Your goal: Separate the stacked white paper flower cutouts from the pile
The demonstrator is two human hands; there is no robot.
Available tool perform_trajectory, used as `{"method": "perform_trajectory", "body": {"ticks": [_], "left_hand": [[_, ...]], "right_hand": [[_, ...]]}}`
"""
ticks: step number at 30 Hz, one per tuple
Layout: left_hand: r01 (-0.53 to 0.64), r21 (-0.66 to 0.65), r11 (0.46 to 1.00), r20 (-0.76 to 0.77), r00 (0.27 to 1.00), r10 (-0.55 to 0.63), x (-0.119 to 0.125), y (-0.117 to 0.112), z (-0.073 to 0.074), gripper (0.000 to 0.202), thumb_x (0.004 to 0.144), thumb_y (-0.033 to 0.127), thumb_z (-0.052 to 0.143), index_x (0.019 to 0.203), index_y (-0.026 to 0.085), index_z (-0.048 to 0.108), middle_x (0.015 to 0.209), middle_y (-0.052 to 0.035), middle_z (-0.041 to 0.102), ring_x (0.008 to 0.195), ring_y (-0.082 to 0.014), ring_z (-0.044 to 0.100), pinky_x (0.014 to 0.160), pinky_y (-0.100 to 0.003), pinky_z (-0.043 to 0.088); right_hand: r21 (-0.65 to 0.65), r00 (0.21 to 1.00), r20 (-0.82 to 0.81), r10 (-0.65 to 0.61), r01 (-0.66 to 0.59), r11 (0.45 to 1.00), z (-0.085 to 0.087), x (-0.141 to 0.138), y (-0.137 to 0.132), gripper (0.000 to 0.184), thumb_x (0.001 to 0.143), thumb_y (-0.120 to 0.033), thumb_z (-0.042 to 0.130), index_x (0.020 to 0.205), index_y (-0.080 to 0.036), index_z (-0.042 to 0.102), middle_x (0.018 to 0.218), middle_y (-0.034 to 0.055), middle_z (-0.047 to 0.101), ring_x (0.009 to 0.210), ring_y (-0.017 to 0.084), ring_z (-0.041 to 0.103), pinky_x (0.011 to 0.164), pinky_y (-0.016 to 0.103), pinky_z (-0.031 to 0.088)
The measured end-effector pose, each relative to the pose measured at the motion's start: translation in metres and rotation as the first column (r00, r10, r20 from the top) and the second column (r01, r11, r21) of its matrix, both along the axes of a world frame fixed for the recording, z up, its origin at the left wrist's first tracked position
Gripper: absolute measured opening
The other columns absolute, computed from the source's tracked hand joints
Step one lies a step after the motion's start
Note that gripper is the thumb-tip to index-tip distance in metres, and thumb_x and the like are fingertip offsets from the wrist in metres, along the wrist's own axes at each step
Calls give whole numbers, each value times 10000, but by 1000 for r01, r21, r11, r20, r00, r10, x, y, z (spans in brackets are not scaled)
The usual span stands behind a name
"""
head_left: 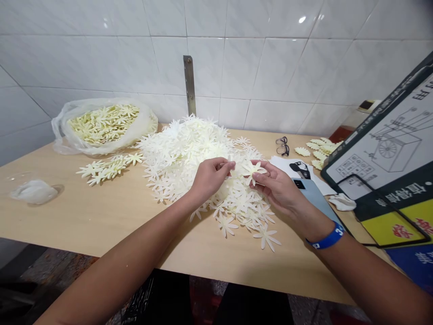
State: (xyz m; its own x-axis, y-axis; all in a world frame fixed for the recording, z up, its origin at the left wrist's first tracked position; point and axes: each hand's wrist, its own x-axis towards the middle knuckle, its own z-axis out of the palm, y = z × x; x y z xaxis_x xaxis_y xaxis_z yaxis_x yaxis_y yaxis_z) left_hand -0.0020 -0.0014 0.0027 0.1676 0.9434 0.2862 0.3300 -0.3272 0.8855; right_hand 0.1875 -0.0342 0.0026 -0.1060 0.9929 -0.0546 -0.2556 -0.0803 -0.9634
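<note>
My right hand (274,187) pinches a cream flower-shaped foam cut-out (253,172) between thumb and fingers, above a large heap of white flower cut-outs (199,167). My left hand (211,178) hovers over the heap, its fingertips closed on the cut-out's left petals. A blue wristband (326,238) circles my right wrist. That forearm passes over a pale blue phone (313,198) lying on the table. Yellowish cut-outs fill a clear plastic bag (103,124) at the far left, and a loose row of cream ones (108,169) lies in front of it.
The light wooden table (50,216) stands against white tiles with a metal bracket (190,85). Glasses (282,146), a small stack of cream cut-outs (320,151), crumpled white cloth (342,202) and a printed board (379,140) are at right.
</note>
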Motion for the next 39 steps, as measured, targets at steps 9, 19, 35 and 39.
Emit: {"method": "perform_trajectory", "body": {"ticks": [9, 19, 35, 39], "left_hand": [[7, 322, 947, -56, 998, 12, 1, -7, 5, 255, 926, 218, 455, 1066, 199, 667, 1197, -64, 663, 1168, -195, 578, 1023, -354, 435], [198, 340, 919, -111, 979, -170, 9, -16, 7, 274, 792, 405, 703, 978, 205, 689, 983, -43, 718, 949, -192, 648, 910, -343, 478], [170, 228, 959, -114, 982, -147, 6, -17, 10, 164, 876, 262, 543, 896, 196, 692, 897, -21, 716, 868, -160, 646, 821, -279, 481], [212, 223, 951, -155, 971, -180, 3, -11, 8, 157, 884, 272, 540, 864, 193, 675, 941, -37, 705, 928, -181, 636, 867, -306, 473]], "right_hand": [[81, 997, 67, 32, -37, 996, -3, 0, -3, 306, 658, -361, 842, 681, -193, 587, 693, -8, 619, 675, 128, 584, 695, 275, 504], [271, 971, 238, 4, -70, 960, -9, 2, -1, 287, 725, -430, 791, 763, -190, 639, 682, 0, 582, 650, 142, 560, 629, 283, 490], [161, 969, 246, -30, -11, 987, -8, 0, -2, 313, 688, -430, 810, 712, -190, 610, 657, -6, 576, 633, 143, 559, 593, 276, 478], [195, 963, 266, 35, -89, 977, -9, 3, -2, 326, 737, -470, 765, 693, -187, 610, 632, 9, 612, 619, 147, 572, 618, 289, 481]]}}
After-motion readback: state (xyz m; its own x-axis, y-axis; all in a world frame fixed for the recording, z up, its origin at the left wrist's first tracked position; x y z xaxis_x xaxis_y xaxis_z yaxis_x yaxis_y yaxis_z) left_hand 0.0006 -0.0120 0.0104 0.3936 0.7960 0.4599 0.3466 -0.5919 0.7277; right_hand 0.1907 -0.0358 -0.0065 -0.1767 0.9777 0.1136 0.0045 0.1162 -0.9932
